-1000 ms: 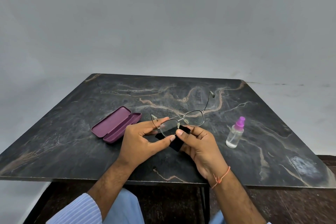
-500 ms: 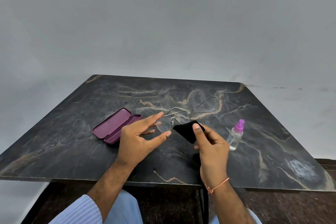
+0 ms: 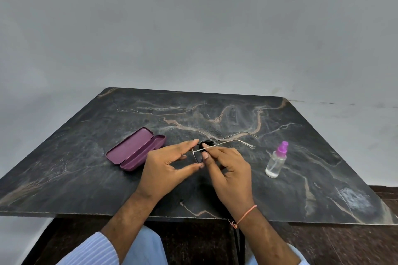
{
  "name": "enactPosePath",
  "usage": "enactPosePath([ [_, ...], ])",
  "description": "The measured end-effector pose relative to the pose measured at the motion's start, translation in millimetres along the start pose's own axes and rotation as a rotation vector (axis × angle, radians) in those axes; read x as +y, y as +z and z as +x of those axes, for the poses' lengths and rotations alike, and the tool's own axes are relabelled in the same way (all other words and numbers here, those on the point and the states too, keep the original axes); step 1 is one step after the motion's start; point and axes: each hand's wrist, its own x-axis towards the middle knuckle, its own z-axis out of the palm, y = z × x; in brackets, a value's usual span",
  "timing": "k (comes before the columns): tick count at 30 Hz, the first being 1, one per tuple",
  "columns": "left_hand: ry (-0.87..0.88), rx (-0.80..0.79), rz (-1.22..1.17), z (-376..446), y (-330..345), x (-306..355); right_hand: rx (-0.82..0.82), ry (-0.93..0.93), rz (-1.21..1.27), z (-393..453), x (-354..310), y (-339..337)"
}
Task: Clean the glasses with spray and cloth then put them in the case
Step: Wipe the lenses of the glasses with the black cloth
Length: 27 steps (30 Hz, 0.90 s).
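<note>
Thin metal-framed glasses (image 3: 226, 141) are held over the middle of the dark marble table (image 3: 86, 174), their temple arms pointing right. My left hand (image 3: 168, 168) pinches the frame's left rim between index finger and thumb. My right hand (image 3: 228, 168) pinches a black cloth (image 3: 206, 143) onto a lens; most of the cloth is hidden behind the fingers. The open purple glasses case (image 3: 135, 148) lies to the left of my hands. A small clear spray bottle (image 3: 276, 159) with a purple top stands upright to the right.
The table's front edge runs just below my wrists, with a dark floor (image 3: 323, 243) beneath. A plain grey wall (image 3: 193, 28) stands behind the table. A pale scuff marks the table's front right corner (image 3: 353, 198).
The glasses have turned so the temple arms now point right and lie flatter. My right hand moved the cloth back onto the lens, closing in against my left hand.
</note>
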Motion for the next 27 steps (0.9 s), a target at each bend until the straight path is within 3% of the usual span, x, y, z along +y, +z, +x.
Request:
enactPosePath([
  [5, 0.013, -0.027, 0.026, -0.3, 1.4, 1.3, 0.020, 0.073, 0.065, 3.2, 1.3, -0.3],
  [8, 0.008, -0.012, 0.054, 0.1, 2.8, 3.1, 0.204, 0.278, 0.137, 7.4, 9.0, -3.1],
  [10, 0.002, -0.002, 0.071, 0.4, 3.4, 3.0, 0.380, 0.500, 0.369, 11.6, 12.9, -8.2],
  [12, 0.002, 0.001, 0.079, 0.5, 3.6, 2.3, 0.463, 0.588, 0.567, 14.4, 13.0, -13.5],
  [15, 0.018, -0.010, 0.073, 0.0, 4.4, 0.6, 0.276, 0.595, 0.571, 11.2, 11.5, -10.9],
  [19, 0.021, -0.002, 0.076, -0.1, 3.7, -0.9, -0.041, 0.432, 0.260, 5.4, 11.1, -3.6],
  [23, 0.033, -0.015, 0.092, 0.1, 3.3, -0.2, 0.000, 0.298, 0.168, 4.6, 5.6, -2.0],
  [27, 0.020, -0.018, 0.093, -0.2, 4.7, -0.1, 0.242, 0.393, 0.189, 6.1, 6.9, -4.7],
])
